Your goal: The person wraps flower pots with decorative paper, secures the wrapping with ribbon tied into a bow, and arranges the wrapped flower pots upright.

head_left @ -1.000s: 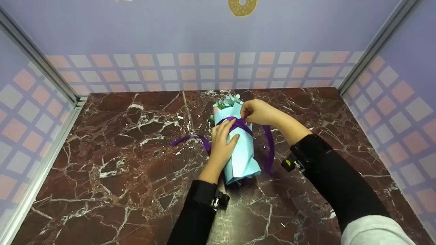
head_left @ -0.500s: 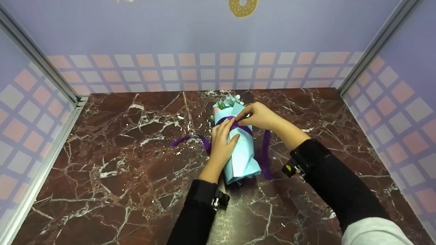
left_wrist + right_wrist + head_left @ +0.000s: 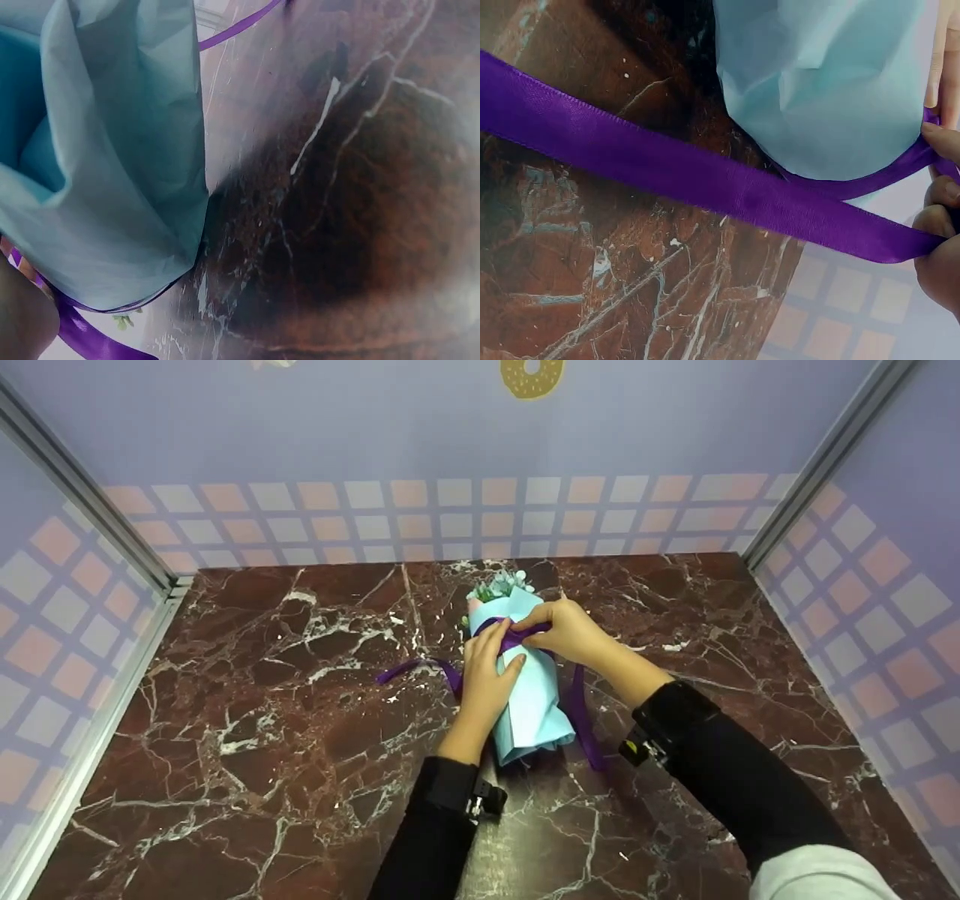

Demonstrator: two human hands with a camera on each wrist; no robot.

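Note:
A bouquet in pale blue wrapping paper lies on the table, its small bluish flowers toward the back wall. A purple ribbon goes round its middle. My left hand rests along the wrapping with extended fingers, fingertips pressing on the ribbon crossing. My right hand pinches the ribbon just right of them. In the right wrist view, a long ribbon tail runs out from the right fingers. The left wrist view shows the paper's folded lower end; most of the left hand is outside it.
The dark red marbled table stretches to both sides of the bouquet. One loose ribbon tail lies to the left. Purple panels with a checked band enclose the back and sides.
My right hand has moved a little down and left over the crossing, toward the left fingertips. The right ribbon tail has shifted nearer me. The left hand stays in place.

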